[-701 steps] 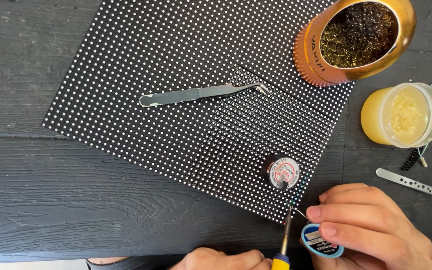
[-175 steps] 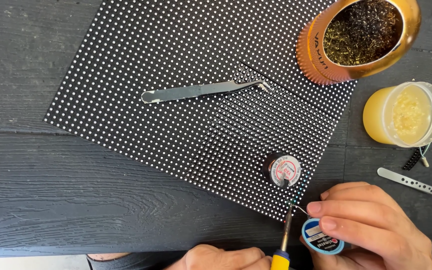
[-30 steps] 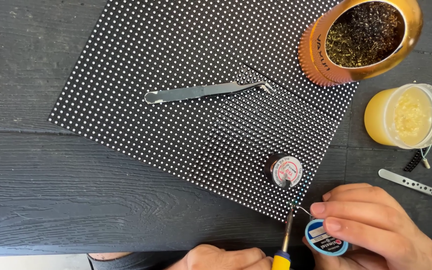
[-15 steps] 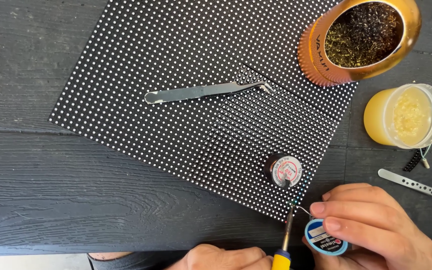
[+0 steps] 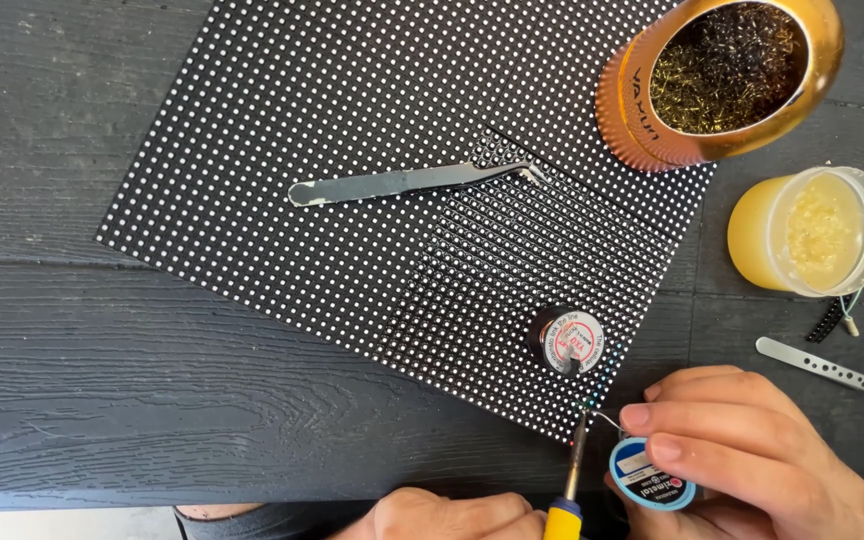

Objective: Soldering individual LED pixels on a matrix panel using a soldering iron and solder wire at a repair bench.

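Black dotted panel [image 5: 352, 180] lies on the dark wood table [image 5: 102, 400], its near corner at the iron [image 5: 574, 470] tip. The left hand [image 5: 442, 515], low at the frame's bottom edge, is closed around the iron's yellow handle. The right hand [image 5: 742, 460] curls over a blue spool [image 5: 649, 478], fingers pinching its thin braid at that corner. A small reel [image 5: 567, 342] sits just beside. Tweezers [image 5: 407, 183] lie well apart on the panel, with bare table to the left.
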